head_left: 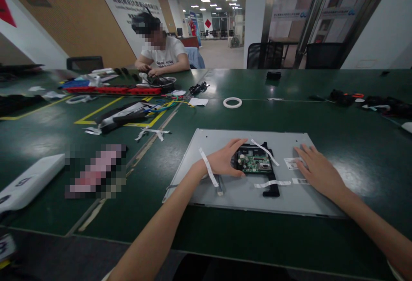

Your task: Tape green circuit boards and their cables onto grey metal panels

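Observation:
A grey metal panel lies flat on the green table in front of me. A small green circuit board sits in a black frame near its middle, with white tape strips across and beside it. My left hand rests on the panel, fingers curved around the board's left edge, a white strip stuck on the wrist. My right hand lies flat and spread on the panel's right part, fingertips by a small white label.
A white tape roll lies beyond the panel. A white box sits at the left. Cables, black parts and red trays spread over the far left, where another person works. Black tools lie at the far right.

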{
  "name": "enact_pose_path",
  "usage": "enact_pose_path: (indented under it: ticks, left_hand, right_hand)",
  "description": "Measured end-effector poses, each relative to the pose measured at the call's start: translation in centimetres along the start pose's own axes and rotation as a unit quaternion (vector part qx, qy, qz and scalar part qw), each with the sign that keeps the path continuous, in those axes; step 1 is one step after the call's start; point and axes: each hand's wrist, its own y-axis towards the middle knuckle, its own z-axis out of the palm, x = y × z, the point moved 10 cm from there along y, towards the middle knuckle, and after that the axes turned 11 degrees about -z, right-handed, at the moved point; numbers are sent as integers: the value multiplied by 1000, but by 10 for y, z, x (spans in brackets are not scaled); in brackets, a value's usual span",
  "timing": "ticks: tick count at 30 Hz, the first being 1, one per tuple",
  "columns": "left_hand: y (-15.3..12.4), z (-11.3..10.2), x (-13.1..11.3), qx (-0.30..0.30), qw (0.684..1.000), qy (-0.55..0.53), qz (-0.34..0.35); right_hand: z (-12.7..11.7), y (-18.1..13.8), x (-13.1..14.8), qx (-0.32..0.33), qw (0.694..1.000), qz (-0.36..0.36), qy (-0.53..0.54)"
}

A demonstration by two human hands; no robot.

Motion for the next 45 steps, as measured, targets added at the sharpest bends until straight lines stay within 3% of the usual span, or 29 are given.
enact_pose_path:
  ticks: [9,20,28,31,34,39,45]
  left_hand:
    - [0,3,-3,6,1000,8,17]
    - [-2,10,8,23,997,48,-49]
    - [3,-5,-23,-49,993,108,-28]
    - [16,-10,-38,-110,987,113,-30]
    - [34,-4,-46,-133,981,139,-33]
    - [55,10,-38,-133,975,173,-46]
    - [57,22,-18,-122,976,166,-74]
  right_hand:
    - [0,1,0,6,1000,6,7]
    - [-8,4,-4,2,998,31,55]
    - [-42,16,40,-78,976,-86,185]
    - [-50,17,57,-98,964,-131,209]
    - [-54,18,72,-106,957,-189,192]
    - [-56,19,85,-113,951,-248,146]
    - [-50,19,84,-109,955,-226,156]
